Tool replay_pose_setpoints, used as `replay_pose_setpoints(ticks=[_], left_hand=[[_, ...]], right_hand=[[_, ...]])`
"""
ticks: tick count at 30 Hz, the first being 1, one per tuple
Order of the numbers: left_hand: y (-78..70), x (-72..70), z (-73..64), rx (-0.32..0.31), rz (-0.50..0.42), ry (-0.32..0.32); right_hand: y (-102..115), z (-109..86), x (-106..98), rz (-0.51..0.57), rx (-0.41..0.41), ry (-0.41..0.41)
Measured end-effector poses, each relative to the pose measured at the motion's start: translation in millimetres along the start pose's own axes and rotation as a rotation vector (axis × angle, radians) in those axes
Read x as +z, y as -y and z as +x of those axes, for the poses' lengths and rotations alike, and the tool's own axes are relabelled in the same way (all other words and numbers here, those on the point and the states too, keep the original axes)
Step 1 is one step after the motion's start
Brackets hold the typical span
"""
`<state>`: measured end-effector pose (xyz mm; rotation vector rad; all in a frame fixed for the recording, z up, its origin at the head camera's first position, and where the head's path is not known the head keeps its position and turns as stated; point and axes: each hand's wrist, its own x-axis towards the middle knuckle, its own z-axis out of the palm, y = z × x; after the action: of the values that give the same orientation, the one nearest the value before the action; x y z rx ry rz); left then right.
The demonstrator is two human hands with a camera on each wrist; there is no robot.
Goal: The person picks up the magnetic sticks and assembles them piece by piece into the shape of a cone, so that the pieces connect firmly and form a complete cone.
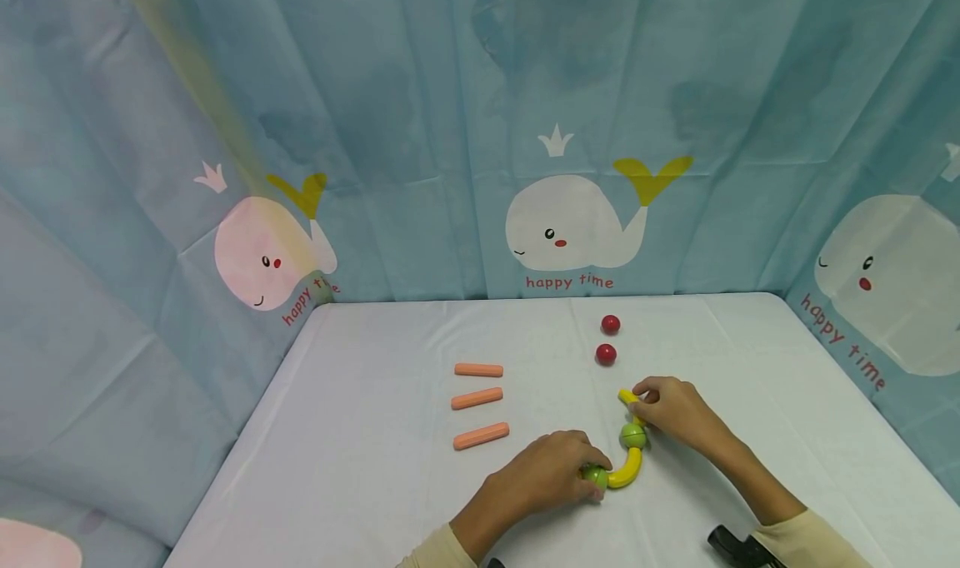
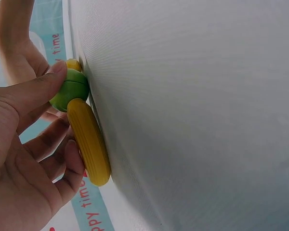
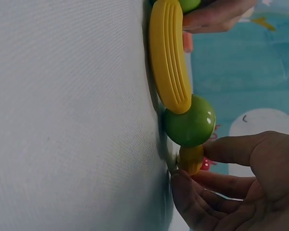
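My left hand (image 1: 555, 468) pinches a green toy fruit ball (image 1: 595, 476) with a seam at one end of a row of toy pieces. A yellow toy banana (image 1: 626, 470) joins it to another green ball (image 1: 633, 435). At the far end, my right hand (image 1: 678, 410) pinches another yellow banana (image 1: 627, 396), seen partly covered by fingers (image 3: 226, 150) in the right wrist view. In the left wrist view, a ridged yellow banana (image 2: 90, 144) extends from the ball under the left thumb, with curled fingertips (image 2: 73, 154) beside it. The pieces rest on white cloth.
Several objects lie beyond the row: two red balls (image 1: 606, 354) at the back, and three orange toy sausages (image 1: 480, 436) left of centre. A white-covered table (image 1: 360, 468) meets a blue whale-print curtain (image 1: 420, 135). A black device (image 1: 738, 547) sits at the right cuff.
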<state>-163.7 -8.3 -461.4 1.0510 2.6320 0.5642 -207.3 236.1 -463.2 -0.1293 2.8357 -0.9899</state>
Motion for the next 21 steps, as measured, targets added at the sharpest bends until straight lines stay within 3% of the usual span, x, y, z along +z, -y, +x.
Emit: replay_pose_setpoints(ticks=[10,21], left_hand=[[0.1,-0.2,0.3,0.001,-0.002,0.001],[0.3,0.0,-0.7,0.019,0.075,-0.027]], right_hand=[[-1.5,0.1,1.8,-0.016,-0.067,-0.004],[-1.6,0.9,5.6,-0.008,-0.137,0.043]])
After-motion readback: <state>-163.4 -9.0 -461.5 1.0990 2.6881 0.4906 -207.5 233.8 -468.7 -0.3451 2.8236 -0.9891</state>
